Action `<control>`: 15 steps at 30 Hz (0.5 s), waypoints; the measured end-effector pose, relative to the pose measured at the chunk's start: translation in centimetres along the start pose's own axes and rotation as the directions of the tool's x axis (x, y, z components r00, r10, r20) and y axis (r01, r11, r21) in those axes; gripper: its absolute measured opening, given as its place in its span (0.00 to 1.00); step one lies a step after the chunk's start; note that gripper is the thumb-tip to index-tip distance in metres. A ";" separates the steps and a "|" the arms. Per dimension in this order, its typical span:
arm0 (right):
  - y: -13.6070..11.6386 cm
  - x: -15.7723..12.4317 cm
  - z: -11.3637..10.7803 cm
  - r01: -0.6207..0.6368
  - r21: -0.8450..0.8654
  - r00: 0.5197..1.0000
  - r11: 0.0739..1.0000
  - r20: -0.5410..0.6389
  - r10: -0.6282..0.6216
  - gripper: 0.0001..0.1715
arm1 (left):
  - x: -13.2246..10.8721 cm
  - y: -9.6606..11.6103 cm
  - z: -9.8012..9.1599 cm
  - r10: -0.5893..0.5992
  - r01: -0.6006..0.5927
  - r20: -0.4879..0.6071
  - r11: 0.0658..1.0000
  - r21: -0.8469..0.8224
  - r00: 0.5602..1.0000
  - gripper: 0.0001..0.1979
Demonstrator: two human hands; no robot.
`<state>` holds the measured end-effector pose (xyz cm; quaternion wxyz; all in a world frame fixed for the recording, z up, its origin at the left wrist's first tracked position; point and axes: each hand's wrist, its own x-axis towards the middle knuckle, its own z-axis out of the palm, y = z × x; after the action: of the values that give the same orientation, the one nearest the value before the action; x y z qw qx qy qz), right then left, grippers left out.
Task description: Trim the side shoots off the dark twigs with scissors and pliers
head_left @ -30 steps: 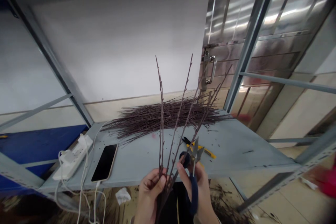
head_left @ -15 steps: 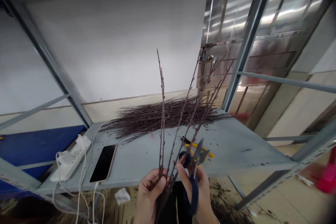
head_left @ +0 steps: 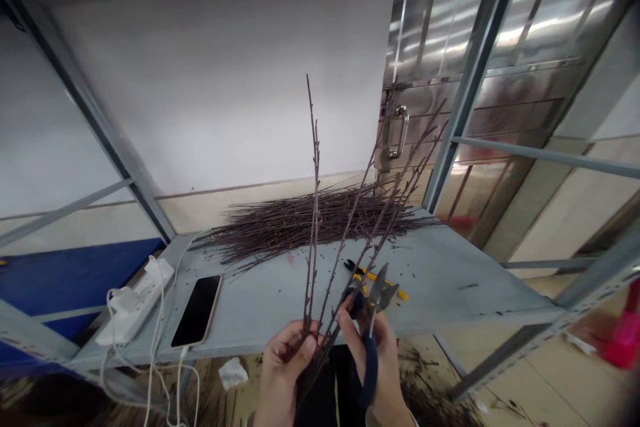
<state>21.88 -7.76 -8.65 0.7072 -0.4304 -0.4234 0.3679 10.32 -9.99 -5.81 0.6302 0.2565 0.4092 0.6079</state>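
Several thin brown twigs rise from my left hand, whose thumb and fingers are closed around their lower part. My right hand holds scissors with dark blue handles, the parted blades pointing up and away from the twigs. Its thumb and fingertips also touch the right-hand stems of the bunch. Behind the hands, a long pile of twigs lies across the grey table. Yellow-handled pliers rest on the table just beyond the scissors, partly hidden by them.
A phone with a charging cable lies at the table's left front. Beside it sits a white power strip with plugs and cords. Grey metal posts frame the table. Twig scraps and crumpled paper lie on the floor below.
The upper ends of the held twigs have shifted up and to the right. Both hands stay in nearly the same place, with the scissors still in my right hand.
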 end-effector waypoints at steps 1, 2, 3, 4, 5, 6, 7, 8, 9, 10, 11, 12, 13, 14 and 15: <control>-0.1 0.0 0.0 0.013 -0.008 1.000 1.000 0.001 -0.013 0.12 | 0.0 0.0 0.0 0.005 -0.005 0.004 1.000 0.000 1.000 0.16; -0.2 0.0 0.0 0.026 -0.017 1.000 1.000 -0.001 -0.026 0.11 | 0.0 0.0 -0.1 0.008 -0.008 0.010 1.000 -0.001 1.000 0.15; -0.4 0.0 0.1 0.034 -0.026 0.999 0.999 -0.010 -0.035 0.11 | 0.1 -0.1 -0.2 0.007 -0.007 0.017 1.000 -0.002 1.000 0.15; -0.5 0.0 0.1 0.040 -0.034 0.999 0.999 -0.019 -0.040 0.10 | 0.2 -0.1 -0.3 -0.002 0.002 0.030 1.000 -0.001 1.000 0.14; -0.6 -0.1 0.2 0.043 -0.038 0.999 0.998 -0.029 -0.044 0.10 | 0.3 -0.1 -0.5 -0.011 0.010 0.043 1.000 0.004 0.999 0.14; -0.6 -0.1 0.2 0.043 -0.039 0.998 0.998 -0.034 -0.045 0.11 | 0.3 -0.1 -0.6 -0.015 0.015 0.053 1.000 0.008 0.998 0.14; -0.6 -0.1 0.2 0.044 -0.039 0.998 0.998 -0.032 -0.045 0.11 | 0.4 -0.1 -0.8 -0.021 0.020 0.063 1.000 0.015 0.998 0.14; -0.6 -0.1 0.2 0.045 -0.039 0.999 0.998 -0.025 -0.046 0.11 | 0.5 -0.1 -0.9 -0.023 0.021 0.068 1.000 0.023 0.997 0.15; -0.5 -0.1 0.2 0.046 -0.039 0.999 0.998 -0.010 -0.047 0.11 | 0.5 -0.1 -0.9 -0.027 0.024 0.074 0.999 0.031 0.997 0.15; -0.4 -0.1 0.2 0.049 -0.037 0.999 0.998 0.001 -0.049 0.10 | 0.5 -0.1 -1.0 -0.027 0.024 0.075 0.999 0.034 0.997 0.15; -0.2 -0.1 0.2 0.049 -0.033 0.999 0.998 0.007 -0.049 0.10 | 0.5 0.0 -0.9 -0.024 0.021 0.071 0.999 0.034 0.997 0.15; 0.0 0.0 0.1 0.050 -0.028 0.999 0.998 0.011 -0.049 0.10 | 0.4 0.0 -0.8 -0.021 0.019 0.064 0.999 0.030 0.998 0.15; 0.1 0.0 0.1 0.048 -0.025 0.999 0.999 0.008 -0.047 0.10 | 0.3 0.0 -0.7 -0.013 0.012 0.052 1.000 0.023 0.999 0.15; 0.2 0.0 0.0 0.044 -0.026 0.999 0.999 0.006 -0.044 0.10 | 0.2 0.0 -0.6 -0.002 0.001 0.036 1.000 0.015 0.999 0.15; 0.3 0.0 0.0 0.041 -0.031 0.999 0.999 0.000 -0.041 0.10 | 0.2 -0.1 -0.5 0.006 -0.006 0.022 1.000 0.010 1.000 0.15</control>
<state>21.80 -7.64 -8.96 0.7079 -0.4327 -0.4376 0.3467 9.90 -9.93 -6.19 0.6315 0.2675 0.4044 0.6050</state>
